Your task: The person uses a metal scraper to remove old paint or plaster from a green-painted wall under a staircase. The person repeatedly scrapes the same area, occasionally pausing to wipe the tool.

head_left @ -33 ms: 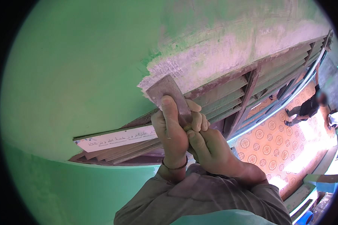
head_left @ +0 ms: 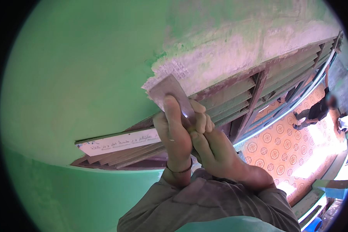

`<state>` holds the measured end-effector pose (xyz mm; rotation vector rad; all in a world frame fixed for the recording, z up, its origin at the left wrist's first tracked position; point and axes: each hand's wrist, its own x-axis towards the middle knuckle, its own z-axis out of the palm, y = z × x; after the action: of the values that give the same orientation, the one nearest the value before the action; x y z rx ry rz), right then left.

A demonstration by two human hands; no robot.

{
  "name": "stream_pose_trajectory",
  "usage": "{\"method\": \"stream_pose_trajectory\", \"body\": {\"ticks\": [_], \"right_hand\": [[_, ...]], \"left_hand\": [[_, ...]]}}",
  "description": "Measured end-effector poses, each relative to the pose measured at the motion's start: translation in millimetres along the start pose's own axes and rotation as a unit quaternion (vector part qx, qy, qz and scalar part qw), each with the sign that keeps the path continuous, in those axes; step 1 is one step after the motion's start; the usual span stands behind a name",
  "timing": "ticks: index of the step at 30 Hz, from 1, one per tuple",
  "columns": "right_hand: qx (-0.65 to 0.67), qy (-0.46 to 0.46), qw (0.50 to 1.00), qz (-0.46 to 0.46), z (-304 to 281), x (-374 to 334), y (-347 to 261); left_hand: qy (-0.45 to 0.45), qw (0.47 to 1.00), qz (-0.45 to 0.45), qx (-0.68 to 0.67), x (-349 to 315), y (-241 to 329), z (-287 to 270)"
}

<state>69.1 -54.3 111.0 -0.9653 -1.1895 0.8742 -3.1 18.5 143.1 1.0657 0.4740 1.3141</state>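
Note:
Both hands are on a scraper [head_left: 167, 85] with a broad flat metal blade, held in front of the wall. My left hand [head_left: 176, 135] is closed around the lower blade, its thumb pressed flat on the face. Its fingers curl out at the blade's right side. My right hand [head_left: 216, 152] grips the scraper's lower end just below, thumb pointing up; the handle is mostly hidden. Behind the blade's top edge is the ragged border of a pale stripped patch [head_left: 212, 62] on the green wall [head_left: 85, 77]. Whether the blade touches the wall, I cannot tell.
Brown louvred slats [head_left: 228, 98] run under the pale patch. A white sign [head_left: 120, 143] with writing sits left of my hands. Far below right, another person [head_left: 317, 110] stands on an orange patterned tile floor [head_left: 272, 154]. A blue container [head_left: 313, 224] is at the lower right.
The scraper and both hands have shifted very slightly left and up. My left wrist has turned a little, and a bright glint now shows on the blade.

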Motion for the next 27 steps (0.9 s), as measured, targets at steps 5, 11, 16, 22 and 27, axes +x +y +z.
{"method": "stream_pose_trajectory", "body": {"ticks": [5,11,16,22,27], "right_hand": [[-0.006,-0.038,0.997,0.06,-5.4,-3.0,-2.1],[-0.027,-0.048,0.997,0.057,-2.5,3.0,0.1],[-0.016,-0.058,0.996,0.073,-4.3,3.5,-0.7],[-0.018,-0.045,0.997,0.066,-3.5,5.9,2.2],[-0.013,-0.083,0.991,0.106,-3.1,1.7,2.9]], "left_hand": [[-0.002,1.0,0.001,0.016,-6.6,-1.0,-2.9],[0.036,0.999,0.01,0.01,-1.5,0.2,-7.1],[0.002,1.0,0.011,0.002,1.9,-0.1,-7.0],[-0.019,0.999,0.019,0.03,1.1,-1.9,-8.5],[0.017,1.0,-0.006,0.007,-2.0,-0.4,-7.9]]}}
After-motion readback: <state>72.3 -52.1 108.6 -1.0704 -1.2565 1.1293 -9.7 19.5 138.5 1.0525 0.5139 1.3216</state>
